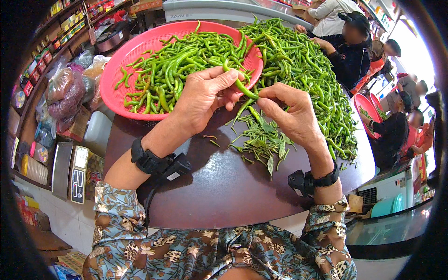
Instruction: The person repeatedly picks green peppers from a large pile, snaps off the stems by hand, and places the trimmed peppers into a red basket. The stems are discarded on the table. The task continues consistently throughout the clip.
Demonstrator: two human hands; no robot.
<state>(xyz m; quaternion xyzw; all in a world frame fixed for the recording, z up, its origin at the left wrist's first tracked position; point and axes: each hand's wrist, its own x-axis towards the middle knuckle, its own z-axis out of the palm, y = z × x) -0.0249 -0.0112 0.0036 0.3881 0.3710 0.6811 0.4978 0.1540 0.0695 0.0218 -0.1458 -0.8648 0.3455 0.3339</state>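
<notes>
My left hand (210,91) holds a green chili pepper (243,88) between thumb and fingers, in front of the right rim of a pink plastic colander (117,82). My right hand (290,108) pinches the stem end of that same pepper. Many green peppers (175,66) lie in the colander. To its right, a large heap of peppers (301,66) covers the far right of the dark table (217,189). Between my hands and a little nearer to me is a small pile of plucked stems and leaves (266,138). A few loose stem bits (213,140) lie left of it.
A person in dark clothes (353,49) reaches to the heap's far right edge, with others behind. More pink colanders (364,112) stand at the right. Shelves with goods, plastic bags (64,91) and a scale (79,173) are at the left. A white chest freezer (224,10) stands behind the table.
</notes>
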